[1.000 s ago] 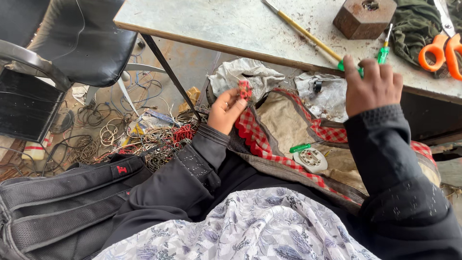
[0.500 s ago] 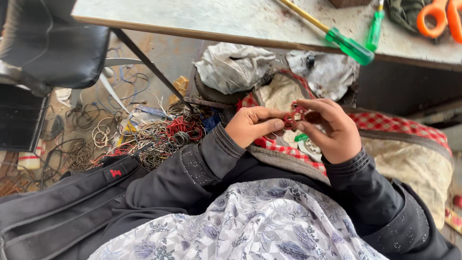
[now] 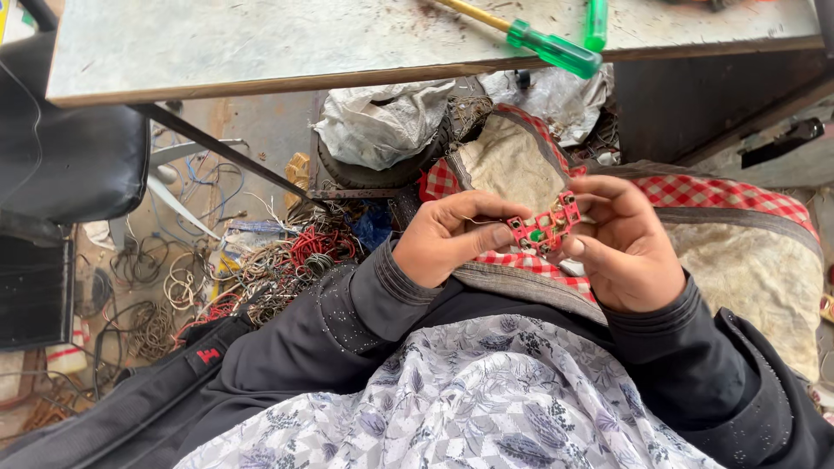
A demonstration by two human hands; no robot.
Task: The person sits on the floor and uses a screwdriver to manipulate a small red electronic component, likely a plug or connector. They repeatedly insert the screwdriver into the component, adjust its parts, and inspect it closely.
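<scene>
From the head camera I see my left hand and right hand meeting over my lap, both grips pinched shut on a small red circuit board held between the fingertips. Above, green-handled screwdrivers lie on the counter; tangled wires cover the floor.

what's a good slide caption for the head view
Both hands, left hand and right hand, hold a small red circuit board over a checked cloth, below a table with green-handled screwdrivers.
</scene>
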